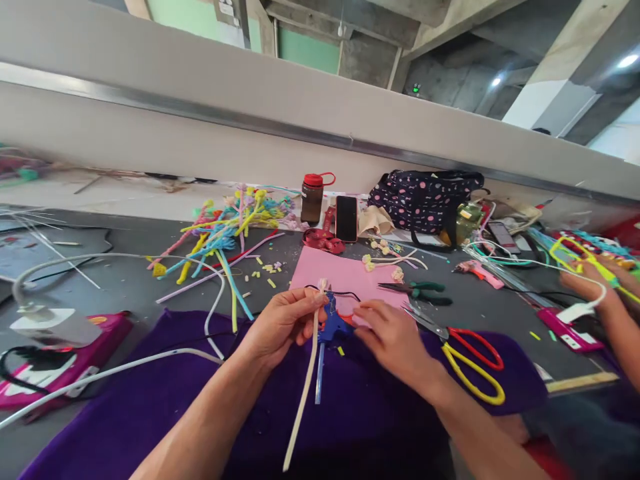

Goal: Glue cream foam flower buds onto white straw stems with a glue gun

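Note:
My left hand [295, 317] pinches a cream fuzzy pipe cleaner [307, 387] near its upper end. A small pale flower-like tuft [323, 285] tops it, and the long tail hangs down at a slant. Just behind lies a blue glue gun [336, 328] with an orange trigger and a clear glue stick [319, 377] poking out toward me. Beside it, to the right, my right hand [393, 337] has its fingers bent and apart, with nothing visible in them; whether a fingertip touches the gun, I cannot tell. Under the gun's far end is a pink sheet [320, 263].
Scissors [463, 347] and green-handled pliers [420, 292] lie right of my hand. Bundled pipe cleaners [225, 233] are at back left; a bottle [312, 200], phone [347, 219] and patterned bag [425, 200] stand behind. White cables cross the left. Another person's hand [590, 283] is at far right.

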`<state>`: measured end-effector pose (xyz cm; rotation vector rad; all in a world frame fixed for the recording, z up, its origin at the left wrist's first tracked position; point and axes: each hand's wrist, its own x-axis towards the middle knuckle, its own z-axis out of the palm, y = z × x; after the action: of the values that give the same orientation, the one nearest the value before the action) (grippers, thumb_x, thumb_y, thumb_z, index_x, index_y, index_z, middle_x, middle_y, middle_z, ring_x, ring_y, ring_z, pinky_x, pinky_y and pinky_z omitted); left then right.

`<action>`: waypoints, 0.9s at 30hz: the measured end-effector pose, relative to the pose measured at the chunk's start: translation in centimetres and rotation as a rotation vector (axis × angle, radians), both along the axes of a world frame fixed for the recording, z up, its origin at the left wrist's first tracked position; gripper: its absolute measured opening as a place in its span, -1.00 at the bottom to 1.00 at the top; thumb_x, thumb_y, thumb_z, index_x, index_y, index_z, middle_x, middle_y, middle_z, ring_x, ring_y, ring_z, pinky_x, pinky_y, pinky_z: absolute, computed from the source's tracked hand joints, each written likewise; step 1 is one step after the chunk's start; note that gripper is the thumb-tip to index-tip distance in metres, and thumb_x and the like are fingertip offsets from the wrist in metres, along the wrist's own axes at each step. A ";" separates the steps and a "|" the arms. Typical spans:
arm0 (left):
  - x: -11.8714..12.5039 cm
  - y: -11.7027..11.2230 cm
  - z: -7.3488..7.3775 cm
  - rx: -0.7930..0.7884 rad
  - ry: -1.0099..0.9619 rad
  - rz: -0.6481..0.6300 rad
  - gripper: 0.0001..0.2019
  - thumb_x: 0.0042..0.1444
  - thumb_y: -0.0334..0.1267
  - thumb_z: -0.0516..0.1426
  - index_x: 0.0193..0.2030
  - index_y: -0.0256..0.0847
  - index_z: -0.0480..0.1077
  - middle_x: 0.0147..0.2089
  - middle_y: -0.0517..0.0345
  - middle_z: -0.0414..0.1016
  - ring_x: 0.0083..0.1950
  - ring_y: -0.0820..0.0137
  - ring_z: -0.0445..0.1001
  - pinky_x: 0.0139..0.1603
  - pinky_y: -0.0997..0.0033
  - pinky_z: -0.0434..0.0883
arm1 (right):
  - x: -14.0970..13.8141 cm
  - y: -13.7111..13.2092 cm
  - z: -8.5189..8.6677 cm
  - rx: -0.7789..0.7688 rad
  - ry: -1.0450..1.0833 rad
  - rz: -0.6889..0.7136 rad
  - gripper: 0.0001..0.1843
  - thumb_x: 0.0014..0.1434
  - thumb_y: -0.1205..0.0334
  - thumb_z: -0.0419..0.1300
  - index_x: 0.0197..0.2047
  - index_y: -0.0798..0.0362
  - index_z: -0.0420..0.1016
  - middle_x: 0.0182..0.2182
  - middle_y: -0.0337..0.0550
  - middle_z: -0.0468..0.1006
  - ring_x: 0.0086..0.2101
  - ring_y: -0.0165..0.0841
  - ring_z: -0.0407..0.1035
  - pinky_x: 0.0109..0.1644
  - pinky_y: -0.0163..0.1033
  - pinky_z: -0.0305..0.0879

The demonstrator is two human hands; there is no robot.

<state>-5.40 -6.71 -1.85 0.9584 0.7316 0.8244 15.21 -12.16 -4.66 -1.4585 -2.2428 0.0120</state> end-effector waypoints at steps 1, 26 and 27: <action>0.1 0.0 0.0 -0.001 0.002 -0.003 -0.78 0.00 -0.18 0.18 -0.48 -0.32 0.36 -0.58 0.24 0.40 -0.74 0.69 0.19 -0.80 0.73 0.10 | 1.0 0.0 0.5 0.028 0.027 -0.015 -0.71 0.15 0.22 0.12 -0.03 -0.02 0.37 -0.08 -0.07 0.42 -0.12 -0.24 0.34 -0.06 -0.15 0.26; 1.1 -0.9 -0.1 -0.002 0.058 -0.076 -0.73 -0.03 -0.14 0.19 -0.54 -0.32 0.35 -0.60 0.20 0.38 -0.72 0.67 0.18 -0.76 0.68 0.09 | 5.1 4.0 0.9 -0.116 -0.154 -0.106 -0.84 0.15 0.33 0.01 -0.39 0.10 0.39 -0.45 -0.18 0.47 -0.45 -0.42 0.35 -0.37 -0.36 0.22; 1.2 -1.0 -0.1 -0.007 0.054 -0.088 -0.74 -0.03 -0.14 0.19 -0.54 -0.32 0.36 -0.60 0.21 0.38 -0.72 0.67 0.18 -0.77 0.67 0.08 | 4.4 3.6 1.6 -0.132 -0.092 -0.069 -0.85 0.17 0.32 -0.01 -0.36 0.09 0.36 -0.46 -0.22 0.46 -0.48 -0.45 0.34 -0.40 -0.39 0.22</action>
<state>-4.22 -7.71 -1.96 1.0024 0.7330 0.7206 19.63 -8.61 -3.02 -1.6356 -2.3015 0.0742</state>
